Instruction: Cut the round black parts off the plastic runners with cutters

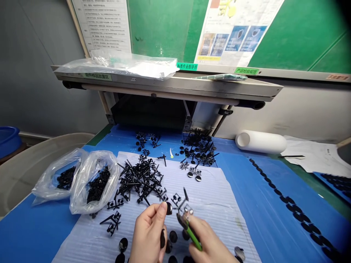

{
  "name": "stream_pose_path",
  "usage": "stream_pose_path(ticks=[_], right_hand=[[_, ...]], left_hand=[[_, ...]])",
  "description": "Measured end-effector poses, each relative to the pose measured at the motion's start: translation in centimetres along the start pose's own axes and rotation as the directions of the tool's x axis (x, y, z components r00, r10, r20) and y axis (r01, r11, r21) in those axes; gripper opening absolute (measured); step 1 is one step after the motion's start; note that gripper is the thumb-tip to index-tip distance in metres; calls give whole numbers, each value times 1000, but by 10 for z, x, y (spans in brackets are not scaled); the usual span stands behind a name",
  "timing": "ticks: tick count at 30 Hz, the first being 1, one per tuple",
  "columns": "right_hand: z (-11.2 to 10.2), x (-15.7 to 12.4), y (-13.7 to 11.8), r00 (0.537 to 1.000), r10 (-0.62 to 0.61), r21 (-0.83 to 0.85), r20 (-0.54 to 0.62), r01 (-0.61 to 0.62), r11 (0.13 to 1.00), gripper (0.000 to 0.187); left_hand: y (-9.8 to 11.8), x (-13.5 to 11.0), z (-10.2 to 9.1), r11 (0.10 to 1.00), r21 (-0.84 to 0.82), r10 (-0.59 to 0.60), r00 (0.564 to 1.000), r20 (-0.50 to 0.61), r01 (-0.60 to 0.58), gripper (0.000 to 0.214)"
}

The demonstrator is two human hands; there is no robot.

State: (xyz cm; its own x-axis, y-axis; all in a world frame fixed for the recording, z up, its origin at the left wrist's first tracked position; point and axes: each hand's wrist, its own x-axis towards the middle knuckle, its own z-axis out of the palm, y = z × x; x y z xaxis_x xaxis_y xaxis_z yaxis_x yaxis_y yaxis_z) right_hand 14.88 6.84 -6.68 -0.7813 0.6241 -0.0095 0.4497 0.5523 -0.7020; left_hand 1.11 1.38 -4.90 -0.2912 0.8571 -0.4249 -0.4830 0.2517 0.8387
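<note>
Working low in the centre of the frame, we pinch a glossy black disc between thumb and finger of the left hand; a second dark disc sits against the same hand. Our right hand grips a pair of green-handled cutters, just right of the pinched disc. A black branched piece shows beside the blades; we cannot tell whether our fingertips hold it.

To cut well, we should pinch the disc by its rim, lay the blades flat where a stem meets a part, and spare the shiny face from scratches.

The disc stands on edge, its face turned toward the right of the frame, its narrowed outline longest nearly upright. The cutters' long axis slants from lower right to upper left, tips pointing upper left.

Around our hands, loose discs lie at the bottom centre on a white sheet. A tangle of black branched parts lies left of centre, beside two clear bags. On the blue counter, a line of black discs runs down the right side.
</note>
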Motion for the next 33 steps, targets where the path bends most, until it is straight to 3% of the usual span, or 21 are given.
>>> stream_pose_path(ticks=[7,20,23,27,33], right_hand=[[-5,3,-1,1000,3,-101,-26,-6,995,46],[-4,8,-5,999,3,-16,43,-3,1000,36],[0,8,-1,998,13,-63,65,-9,998,36],[9,16,2,997,-16,-133,78,26,991,34],[14,61,-4,986,-55,-305,159,102,947,26]], left_hand=[[-4,0,-8,962,-254,-80,992,102,104,32],[-3,-2,-7,929,-328,-122,978,171,174,30],[-4,-2,-6,916,-365,-124,984,131,164,30],[-4,2,-11,908,-398,-145,989,-4,132,30],[-7,15,-38,899,-438,-98,980,-175,12,29]])
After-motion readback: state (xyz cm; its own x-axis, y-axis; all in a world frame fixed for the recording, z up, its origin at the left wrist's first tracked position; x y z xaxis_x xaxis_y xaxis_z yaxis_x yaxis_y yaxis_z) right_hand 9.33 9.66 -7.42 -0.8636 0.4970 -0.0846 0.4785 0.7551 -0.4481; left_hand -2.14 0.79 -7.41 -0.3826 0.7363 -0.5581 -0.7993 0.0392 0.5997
